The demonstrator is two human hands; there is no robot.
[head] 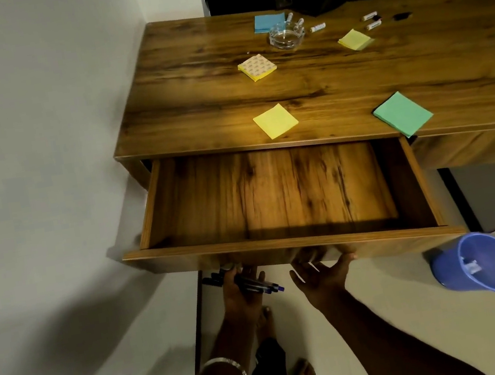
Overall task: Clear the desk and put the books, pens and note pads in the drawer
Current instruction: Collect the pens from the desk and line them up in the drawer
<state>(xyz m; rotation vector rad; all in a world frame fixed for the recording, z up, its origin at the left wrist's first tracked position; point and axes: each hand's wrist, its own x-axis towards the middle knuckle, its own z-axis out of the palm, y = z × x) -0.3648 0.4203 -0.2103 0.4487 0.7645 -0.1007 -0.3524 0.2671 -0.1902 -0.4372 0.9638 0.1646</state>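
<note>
Gripping a bunch of pens (255, 285), left hand (243, 295) hooks under the drawer (280, 240) front; right hand (322, 276), open and empty, hooks there too, holding the empty drawer out for loading. Note pads (275, 120) lie scattered on the counter (194, 105).

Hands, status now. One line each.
Left hand: closed grip on blue pens.
Right hand: open, fingertips under the drawer front, holding nothing.
</note>
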